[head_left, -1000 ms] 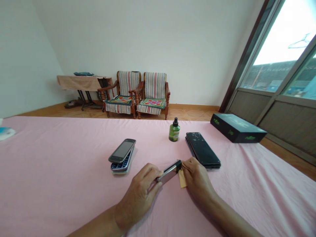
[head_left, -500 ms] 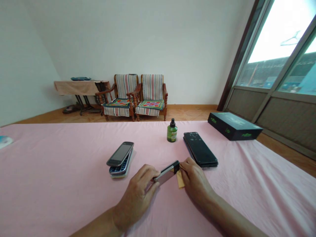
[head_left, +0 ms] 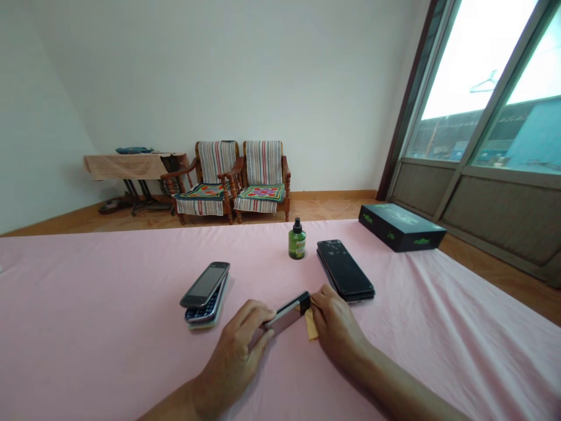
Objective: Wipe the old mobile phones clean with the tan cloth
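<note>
My left hand [head_left: 239, 345] grips one end of a silver and black mobile phone [head_left: 287, 316], thumb on the near side and fingers over its upper edge. The phone is tilted on its long edge just above the cloth. Closed around a small yellow cloth [head_left: 312, 325], my right hand [head_left: 335, 318] presses at the phone's black far end; a flap of the cloth hangs below the fingers. Left of my hands lies a stack of older phones [head_left: 205, 292], a grey touchscreen one on top of a keypad one. Beyond my right hand is a pile of black smartphones [head_left: 345, 270].
A green spray bottle [head_left: 297, 240] with a black cap stands mid-table. At the far right corner sits a black box [head_left: 401, 227] with green lettering. A pink tablecloth [head_left: 109, 327] covers the table. Two wooden chairs [head_left: 262, 175] stand against the wall behind.
The whole view has shifted slightly, so things appear a little left and lower. Both hands keep hold of the phone and cloth in nearly the same pose.
</note>
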The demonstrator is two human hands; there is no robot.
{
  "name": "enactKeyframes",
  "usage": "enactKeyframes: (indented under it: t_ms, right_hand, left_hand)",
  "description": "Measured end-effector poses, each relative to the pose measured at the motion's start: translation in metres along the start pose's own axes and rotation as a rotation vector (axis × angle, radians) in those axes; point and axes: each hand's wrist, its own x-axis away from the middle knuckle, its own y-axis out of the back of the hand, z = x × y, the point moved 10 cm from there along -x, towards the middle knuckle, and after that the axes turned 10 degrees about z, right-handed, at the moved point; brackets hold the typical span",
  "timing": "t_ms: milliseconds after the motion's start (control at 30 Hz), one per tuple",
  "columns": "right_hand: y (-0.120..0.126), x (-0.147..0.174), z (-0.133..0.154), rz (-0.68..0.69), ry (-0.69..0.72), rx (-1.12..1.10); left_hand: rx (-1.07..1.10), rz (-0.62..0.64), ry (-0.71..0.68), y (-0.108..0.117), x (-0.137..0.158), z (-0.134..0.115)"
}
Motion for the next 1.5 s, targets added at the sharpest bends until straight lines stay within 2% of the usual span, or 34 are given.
enactKeyframes:
  t_ms: [1500]
  right_hand:
    - [0.0014, 0.0025, -0.0046, -0.088, 0.074, -0.002]
  left_hand:
    - [0.017, -0.048, -0.007, 0.0055, 0.0006, -0.0028]
